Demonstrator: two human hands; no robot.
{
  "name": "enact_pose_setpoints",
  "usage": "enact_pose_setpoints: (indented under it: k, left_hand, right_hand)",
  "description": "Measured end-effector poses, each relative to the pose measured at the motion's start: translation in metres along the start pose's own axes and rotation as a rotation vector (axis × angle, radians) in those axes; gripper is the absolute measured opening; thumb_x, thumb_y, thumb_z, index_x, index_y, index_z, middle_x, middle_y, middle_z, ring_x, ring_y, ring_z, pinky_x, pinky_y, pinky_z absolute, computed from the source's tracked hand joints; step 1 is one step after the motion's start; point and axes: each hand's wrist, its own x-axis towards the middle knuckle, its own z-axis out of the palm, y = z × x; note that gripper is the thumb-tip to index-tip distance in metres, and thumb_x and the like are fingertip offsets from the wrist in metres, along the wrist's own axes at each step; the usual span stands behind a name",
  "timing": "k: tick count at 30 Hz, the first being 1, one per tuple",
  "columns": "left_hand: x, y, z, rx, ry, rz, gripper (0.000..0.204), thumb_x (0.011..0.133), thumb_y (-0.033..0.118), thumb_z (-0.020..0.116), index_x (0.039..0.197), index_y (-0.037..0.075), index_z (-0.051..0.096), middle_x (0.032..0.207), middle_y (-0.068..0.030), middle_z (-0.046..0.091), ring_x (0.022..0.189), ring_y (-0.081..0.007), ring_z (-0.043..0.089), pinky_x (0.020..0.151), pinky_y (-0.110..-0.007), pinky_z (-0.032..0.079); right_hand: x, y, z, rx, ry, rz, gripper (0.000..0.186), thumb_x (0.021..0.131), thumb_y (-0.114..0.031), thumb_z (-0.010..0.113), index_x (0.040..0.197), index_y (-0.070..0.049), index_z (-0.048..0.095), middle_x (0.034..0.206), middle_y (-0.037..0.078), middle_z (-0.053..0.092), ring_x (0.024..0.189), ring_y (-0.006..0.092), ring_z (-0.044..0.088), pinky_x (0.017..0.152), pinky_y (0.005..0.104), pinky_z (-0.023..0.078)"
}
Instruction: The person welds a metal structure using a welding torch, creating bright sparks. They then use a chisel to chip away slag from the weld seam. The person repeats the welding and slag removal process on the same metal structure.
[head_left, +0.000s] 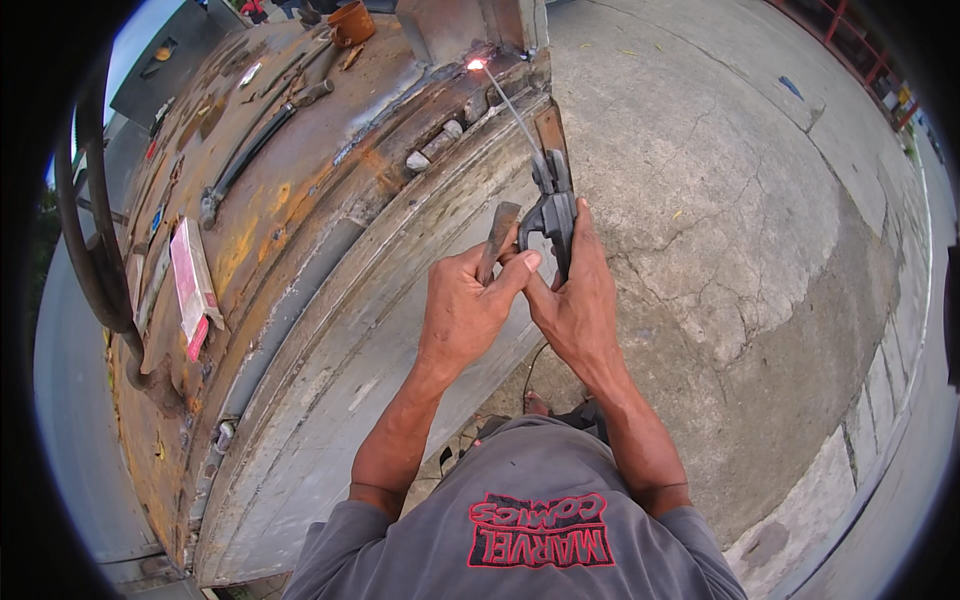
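A black welding electrode holder (555, 222) is gripped in my right hand (580, 315). From its jaws a thin welding rod (511, 110) slants up and left. The rod's far tip meets a bright glowing spot (476, 64) on rusty steel, at the foot of an upright plate (455, 30). My left hand (455, 310) is closed around a short, flat, dark metal strip (498, 238) whose lower end is hidden by the fingers. The left fingertips come up against the right hand beside the holder.
Left of my hands spreads a rusty steel deck (270, 215) with a ridged side edge. On it lie a pink and white carton (190, 275), a long dark-handled tool (245, 160) and a rust-orange pot (350, 24). Thick bent bars (90, 220) rise at far left. Cracked concrete (700, 200) stretches right.
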Motion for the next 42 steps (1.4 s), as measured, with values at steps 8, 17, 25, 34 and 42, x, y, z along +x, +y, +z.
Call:
enact_pose_setpoints:
  k: [8,17,25,34,42]
  left_hand:
    - [-0.002,0.01,-0.002,0.002,0.021,-0.026,0.038,0.098,0.029,0.083,0.111,-0.005,0.081,0.065,0.0037,0.052,0.064,-0.0051,0.045,0.054,-0.029,0.038]
    - [0.0,0.009,-0.005,0.037,-0.029,-0.085,0.051,0.098,0.028,0.082,0.135,-0.005,0.073,0.08,0.0015,0.069,0.066,-0.0029,0.05,0.057,-0.025,0.038]
    - [0.001,0.006,-0.003,0.031,-0.006,-0.038,0.053,0.098,0.03,0.083,0.135,-0.006,0.073,0.081,0.0027,0.068,0.066,-0.0026,0.049,0.057,-0.025,0.037]
    - [0.002,0.01,-0.001,0.016,0.015,-0.054,0.043,0.097,0.032,0.083,0.117,-0.006,0.08,0.065,0.0039,0.052,0.065,-0.0052,0.047,0.056,-0.029,0.039]
    - [0.004,0.01,-0.005,0.06,-0.037,-0.091,0.051,0.098,0.028,0.082,0.135,-0.006,0.073,0.08,0.0027,0.067,0.067,-0.0022,0.05,0.058,-0.025,0.038]
  right_hand:
    - [0.003,-0.002,-0.001,0.006,-0.043,-0.004,0.092,0.097,-0.025,0.079,0.162,0.015,0.029,0.139,0.037,0.058,0.119,0.0454,0.068,0.092,0.0489,0.059]
    - [0.004,0.006,0.002,-0.005,-0.041,-0.009,0.091,0.097,-0.026,0.078,0.164,0.011,0.03,0.131,0.029,0.062,0.098,0.0322,0.066,0.072,0.0398,0.055]
    - [0.007,-0.001,-0.002,0.031,-0.102,0.043,0.09,0.098,-0.027,0.078,0.159,0.02,0.031,0.144,0.043,0.054,0.129,0.0506,0.064,0.101,0.0512,0.057]
    - [0.009,0.002,-0.001,0.031,-0.106,0.052,0.089,0.098,-0.027,0.078,0.158,0.02,0.031,0.144,0.042,0.054,0.129,0.0503,0.064,0.101,0.0512,0.057]
    - [0.009,0.001,-0.003,0.056,-0.111,0.064,0.09,0.097,-0.027,0.078,0.159,0.019,0.031,0.142,0.042,0.055,0.127,0.0495,0.065,0.101,0.0505,0.057]
